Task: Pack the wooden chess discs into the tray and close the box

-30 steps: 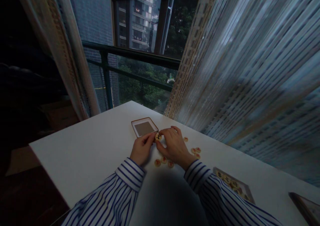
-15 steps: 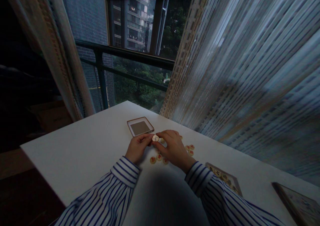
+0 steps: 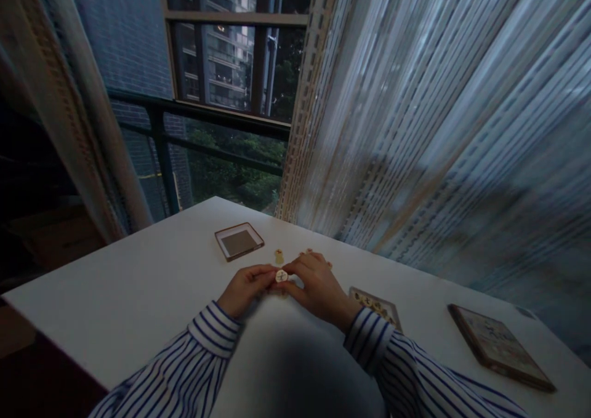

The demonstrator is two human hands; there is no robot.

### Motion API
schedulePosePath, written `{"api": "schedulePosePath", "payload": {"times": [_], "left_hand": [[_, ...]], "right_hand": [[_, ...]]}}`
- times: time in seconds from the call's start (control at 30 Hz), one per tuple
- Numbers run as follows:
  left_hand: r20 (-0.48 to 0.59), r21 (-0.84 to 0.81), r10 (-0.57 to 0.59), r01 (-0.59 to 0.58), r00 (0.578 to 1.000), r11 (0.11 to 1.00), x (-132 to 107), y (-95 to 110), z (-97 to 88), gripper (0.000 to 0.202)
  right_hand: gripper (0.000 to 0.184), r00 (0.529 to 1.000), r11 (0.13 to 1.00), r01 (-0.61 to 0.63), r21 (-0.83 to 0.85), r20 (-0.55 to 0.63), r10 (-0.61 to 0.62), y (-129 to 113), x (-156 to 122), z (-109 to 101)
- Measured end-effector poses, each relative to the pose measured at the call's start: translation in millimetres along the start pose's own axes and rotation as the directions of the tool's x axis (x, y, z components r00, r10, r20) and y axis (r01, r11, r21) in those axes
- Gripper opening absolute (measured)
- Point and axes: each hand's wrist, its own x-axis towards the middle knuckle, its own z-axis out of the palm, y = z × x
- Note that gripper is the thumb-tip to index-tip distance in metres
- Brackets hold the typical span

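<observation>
White tbl; disc pinched btwn LH & RH.

A small round game piece is a pale, cream-coloured disc with a dark character on its face, the strokes too small to read with certainty. It stands tilted up on edge, that face turned toward the wearer, pinched at its rim between the fingertips of the left hand and the right hand. It is near the middle of the white tabletop, nearer the wearer than the shallow tray.
</observation>
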Motion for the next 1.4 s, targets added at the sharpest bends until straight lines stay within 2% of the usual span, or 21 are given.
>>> {"api": "schedulePosePath", "payload": {"times": [0.2,0.43,0.63,0.77,0.87,0.97,1.17,1.4], "left_hand": [[0.06,0.028,-0.044,0.042,0.997,0.999,-8,6,17.2,0.029],[0.09,0.107,-0.024,0.014,0.996,0.994,-15,14,42.1,0.026],[0.21,-0.021,-0.093,0.1,0.973,0.995,-18,9,70.6,0.037],[0.196,-0.167,-0.19,0.224,0.962,0.96,-20,5,95.7,0.037],[0.199,-0.288,-0.282,0.331,0.939,0.899,-23,6,114.7,0.034],[0.228,-0.355,-0.338,0.401,0.913,0.844,-24,6,130.5,0.03],[0.258,-0.37,-0.294,0.375,0.92,0.85,-20,-2,152.6,0.032],[0.248,-0.303,-0.284,0.353,0.926,0.885,-15,-6,171.7,0.035]], "right_hand": [[0.03,0.999,0.998,-0.033,0.05,-0.034,0.034,1,-21,-9],[0.022,0.986,0.983,-0.142,0.12,-0.076,0.152,-2,-42,-27],[0.014,0.956,0.948,-0.256,0.19,-0.094,0.278,2,-68,-39],[0.016,0.914,0.903,-0.357,0.24,-0.111,0.391,9,-86,-43],[0.016,0.848,0.812,-0.456,0.364,-0.1,0.521,12,-95,-48],[0.016,0.792,0.717,-0.498,0.487,-0.08,0.605,16,-103,-53],[0.02,0.73,0.569,-0.513,0.642,-0.022,0.683,29,-117,-57],[0.02,0.68,0.517,-0.497,0.697,-0.057,0.731,38,-130,-62]]}}
